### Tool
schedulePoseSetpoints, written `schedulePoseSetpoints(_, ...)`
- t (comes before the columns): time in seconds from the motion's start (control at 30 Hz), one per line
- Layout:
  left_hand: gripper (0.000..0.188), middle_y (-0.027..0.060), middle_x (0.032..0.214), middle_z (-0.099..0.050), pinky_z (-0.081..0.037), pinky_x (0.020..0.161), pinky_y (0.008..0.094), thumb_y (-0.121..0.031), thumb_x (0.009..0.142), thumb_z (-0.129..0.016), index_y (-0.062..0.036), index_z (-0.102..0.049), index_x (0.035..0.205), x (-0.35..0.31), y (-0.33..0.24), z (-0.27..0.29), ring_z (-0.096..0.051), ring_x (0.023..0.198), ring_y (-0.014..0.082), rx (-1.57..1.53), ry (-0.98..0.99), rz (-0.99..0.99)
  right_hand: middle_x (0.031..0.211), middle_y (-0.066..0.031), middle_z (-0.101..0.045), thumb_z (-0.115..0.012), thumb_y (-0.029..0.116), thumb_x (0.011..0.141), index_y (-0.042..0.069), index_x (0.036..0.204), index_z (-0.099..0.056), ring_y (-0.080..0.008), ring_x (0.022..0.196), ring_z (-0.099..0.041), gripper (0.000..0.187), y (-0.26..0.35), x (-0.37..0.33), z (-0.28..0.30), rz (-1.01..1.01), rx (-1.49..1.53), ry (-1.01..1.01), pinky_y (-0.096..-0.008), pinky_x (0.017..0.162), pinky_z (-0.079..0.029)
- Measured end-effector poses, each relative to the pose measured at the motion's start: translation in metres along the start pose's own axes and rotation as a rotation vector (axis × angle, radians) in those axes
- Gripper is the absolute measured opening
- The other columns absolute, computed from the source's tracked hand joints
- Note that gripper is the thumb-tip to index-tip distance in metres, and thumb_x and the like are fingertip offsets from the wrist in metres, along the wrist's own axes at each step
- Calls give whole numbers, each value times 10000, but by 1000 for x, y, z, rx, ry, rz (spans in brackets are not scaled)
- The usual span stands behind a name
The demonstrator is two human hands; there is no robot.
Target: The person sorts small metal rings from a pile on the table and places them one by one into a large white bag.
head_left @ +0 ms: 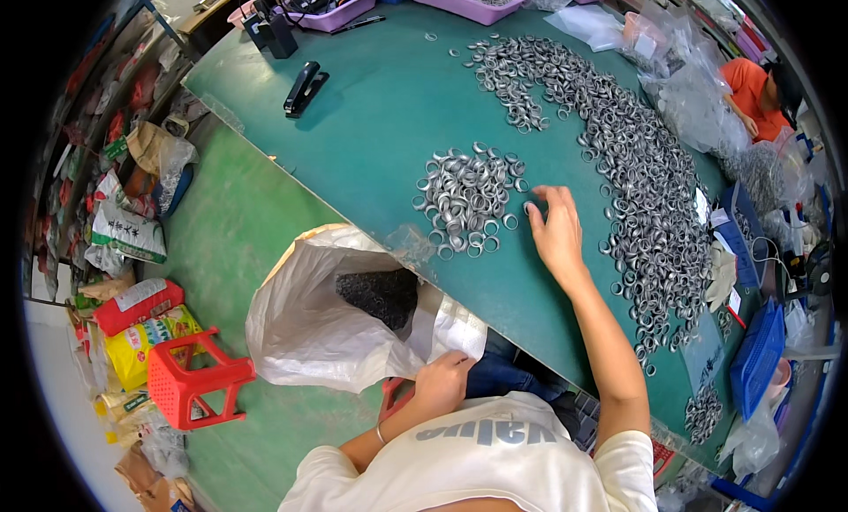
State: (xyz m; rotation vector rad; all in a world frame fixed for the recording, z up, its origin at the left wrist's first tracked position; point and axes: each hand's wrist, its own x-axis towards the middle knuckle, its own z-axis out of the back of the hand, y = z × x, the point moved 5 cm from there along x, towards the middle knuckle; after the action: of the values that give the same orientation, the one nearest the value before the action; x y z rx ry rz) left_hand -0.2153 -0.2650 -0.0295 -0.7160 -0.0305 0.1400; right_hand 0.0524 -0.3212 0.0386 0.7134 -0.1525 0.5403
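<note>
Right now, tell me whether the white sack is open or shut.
Open: the white sack gapes, showing dark material inside, left hand at its rim.

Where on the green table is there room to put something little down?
There's a bare patch of green table between the black stapler and the small ring pile, and another between that pile, the right forearm and the table edge by the white sack. It's crowded on the right, under the big ring pile.

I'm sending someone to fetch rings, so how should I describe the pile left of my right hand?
On the green table, find the black stapler. Down and right of it, left of your right hand, lies the ring pile. It is small and compact, unlike the long, curving heap on the hand's other side.
</note>
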Motion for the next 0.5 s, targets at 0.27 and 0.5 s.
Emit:
schedulePoseSetpoints(0.27, 272, 56, 962, -649, -552, 648, 370, -60, 739, -577, -89, -691, 983, -2, 3, -2, -655, 852, 247, 15, 5, 3, 832, -131, -615, -675, 17, 794, -21, 889, -641, -261, 746, -604, 107, -37, 24, -17, -151, 296, 121, -384, 701, -488)
schedulePoseSetpoints(0.5, 242, 54, 954, -663, -543, 653, 379, -29, 745, -607, -92, -701, 958, 2, 2, -3, -657, 809, 270, -5, -3, 23, 830, -135, -611, -668, 43, 798, -12, 902, -653, -296, 765, -614, 118, -28, 43, -29, 7, 70, 62, -408, 709, -488)
